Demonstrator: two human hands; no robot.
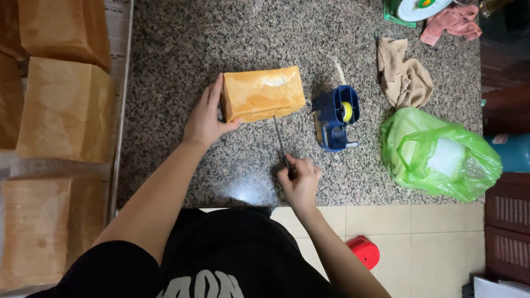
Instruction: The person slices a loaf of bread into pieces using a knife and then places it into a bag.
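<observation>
Left hand cups the orange-brown wrapped block's end; right hand grips what seems a thin blade touching it.

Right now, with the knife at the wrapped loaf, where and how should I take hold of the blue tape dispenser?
Grip the blue tape dispenser across its two flat side walls near the middle, coming down from above. It stands upright on the granite counter with its open top showing the roll, so the outer walls look like the firmest hold. Avoid the cutter end nearest the counter's front edge.
</observation>
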